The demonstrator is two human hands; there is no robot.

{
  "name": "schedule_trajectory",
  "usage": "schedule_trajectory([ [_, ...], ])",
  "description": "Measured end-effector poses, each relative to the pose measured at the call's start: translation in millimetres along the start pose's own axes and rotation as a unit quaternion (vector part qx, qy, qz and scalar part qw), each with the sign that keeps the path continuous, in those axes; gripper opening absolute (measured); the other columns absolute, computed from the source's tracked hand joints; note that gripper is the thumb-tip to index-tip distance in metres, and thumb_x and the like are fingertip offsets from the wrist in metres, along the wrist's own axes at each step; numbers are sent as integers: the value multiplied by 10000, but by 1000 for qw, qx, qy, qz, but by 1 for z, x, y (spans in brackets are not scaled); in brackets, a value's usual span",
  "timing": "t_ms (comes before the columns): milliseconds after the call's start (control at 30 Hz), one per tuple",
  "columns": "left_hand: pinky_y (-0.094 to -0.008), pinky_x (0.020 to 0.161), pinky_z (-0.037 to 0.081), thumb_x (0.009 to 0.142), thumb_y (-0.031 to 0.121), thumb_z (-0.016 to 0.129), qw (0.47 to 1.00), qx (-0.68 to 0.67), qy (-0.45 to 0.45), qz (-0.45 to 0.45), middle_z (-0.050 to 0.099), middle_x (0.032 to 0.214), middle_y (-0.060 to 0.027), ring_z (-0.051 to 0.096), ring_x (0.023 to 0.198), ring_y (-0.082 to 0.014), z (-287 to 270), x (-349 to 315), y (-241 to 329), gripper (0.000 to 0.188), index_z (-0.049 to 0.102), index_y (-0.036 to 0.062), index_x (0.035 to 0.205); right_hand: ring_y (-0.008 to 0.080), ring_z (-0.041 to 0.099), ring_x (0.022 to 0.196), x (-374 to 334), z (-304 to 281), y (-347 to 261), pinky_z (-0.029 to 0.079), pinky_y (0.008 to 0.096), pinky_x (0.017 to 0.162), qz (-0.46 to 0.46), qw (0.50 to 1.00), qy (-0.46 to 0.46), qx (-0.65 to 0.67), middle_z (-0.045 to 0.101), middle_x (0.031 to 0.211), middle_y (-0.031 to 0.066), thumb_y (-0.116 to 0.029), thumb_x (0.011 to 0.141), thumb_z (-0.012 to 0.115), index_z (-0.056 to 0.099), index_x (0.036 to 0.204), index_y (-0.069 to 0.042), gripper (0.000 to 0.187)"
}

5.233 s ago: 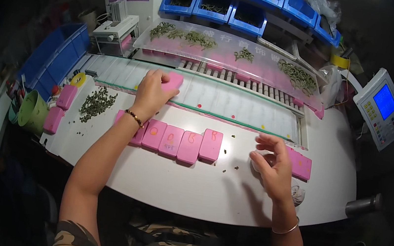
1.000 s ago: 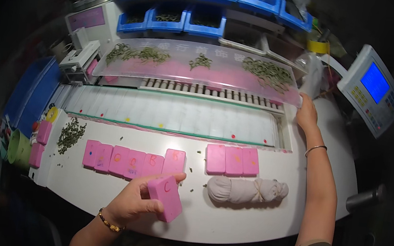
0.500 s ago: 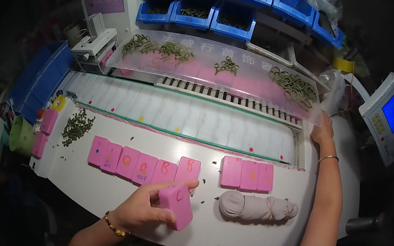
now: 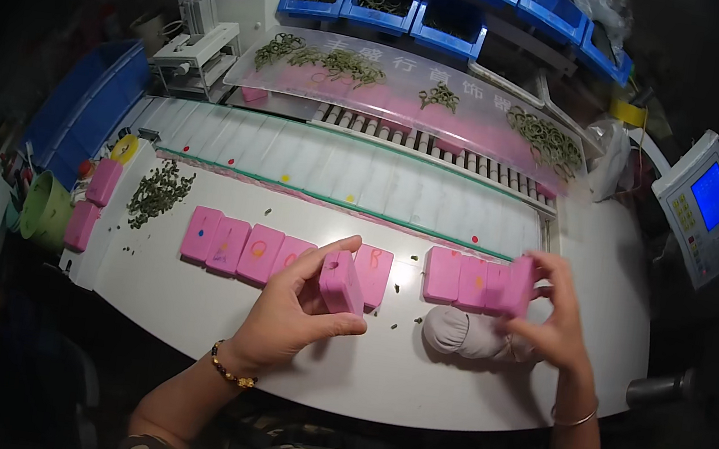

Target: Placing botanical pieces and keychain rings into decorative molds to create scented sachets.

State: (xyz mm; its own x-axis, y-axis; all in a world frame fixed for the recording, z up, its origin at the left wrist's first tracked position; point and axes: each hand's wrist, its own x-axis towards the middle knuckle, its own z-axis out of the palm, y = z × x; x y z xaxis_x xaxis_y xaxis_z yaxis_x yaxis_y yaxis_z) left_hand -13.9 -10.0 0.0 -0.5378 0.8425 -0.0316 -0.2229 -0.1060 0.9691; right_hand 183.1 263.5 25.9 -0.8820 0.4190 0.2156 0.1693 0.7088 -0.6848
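Observation:
My left hand (image 4: 284,315) grips a pink rubber mould (image 4: 340,286) between thumb and fingers, held tilted above the table with a small hole in its upper end. My right hand (image 4: 558,319) is closed on another pink mould (image 4: 512,285), slightly blurred, at the right end of a short row. Beside it lie two more pink moulds (image 4: 442,274). On the left, several marked pink moulds (image 4: 229,246) stand in a row, partly hidden behind my left hand. Just below my right hand's mould is a tied grey cloth roll (image 4: 450,332).
A pile of small dark green pieces (image 4: 161,194) lies at the left. Behind the white table (image 4: 341,367) run a green-edged white strip (image 4: 330,171), rollers (image 4: 390,133) and a clear sheet bearing green ring-like pieces (image 4: 543,141). Blue bins (image 4: 376,7) stand farther back; a control panel (image 4: 708,211) is at right.
My right hand has come from the clear sheet's right end down to the right row and now holds a mould. My left hand has turned its mould. The view has shifted.

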Motion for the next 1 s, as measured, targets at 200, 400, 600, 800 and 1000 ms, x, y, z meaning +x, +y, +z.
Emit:
schedule_trajectory([
  [200,-287,977,481,713,-2,838,993,113,-27,33,463,1266,-36,504,1171,-138,0,-5,8,854,409,22,1451,339,502,1109,-24,67,-68,414,435,942,-179,964,-138,-139,499,1196,144,-185,656,813,507,1323,-55,745],
  [400,-266,948,486,687,106,884,971,206,-43,116,471,1219,-43,503,1152,-139,-7,-12,2,857,464,68,1433,302,510,1133,-30,96,-70,378,453,947,-190,952,-138,-198,501,1239,125,-325,651,828,490,1334,-45,812],
  [600,-280,864,539,726,87,833,938,293,-59,174,485,1143,-56,524,1058,-150,-1,-14,1,813,453,106,1445,358,511,1157,-24,93,-87,395,444,977,-139,990,-38,2,517,1223,171,-397,718,835,443,1351,-21,835],
  [800,-270,953,474,704,40,827,962,148,-202,107,453,1188,-64,512,1120,-158,0,-15,2,856,428,55,1461,361,568,999,-26,118,-96,477,431,830,-191,979,9,67,553,1080,177,-251,715,836,492,1222,-17,656],
  [1000,-287,996,469,724,10,815,973,80,-209,53,471,1236,-42,504,1192,-148,-10,-16,2,827,419,60,1448,314,614,974,-23,105,-91,502,370,831,-221,971,-27,92,577,1109,183,-163,813,759,485,1284,5,571],
])
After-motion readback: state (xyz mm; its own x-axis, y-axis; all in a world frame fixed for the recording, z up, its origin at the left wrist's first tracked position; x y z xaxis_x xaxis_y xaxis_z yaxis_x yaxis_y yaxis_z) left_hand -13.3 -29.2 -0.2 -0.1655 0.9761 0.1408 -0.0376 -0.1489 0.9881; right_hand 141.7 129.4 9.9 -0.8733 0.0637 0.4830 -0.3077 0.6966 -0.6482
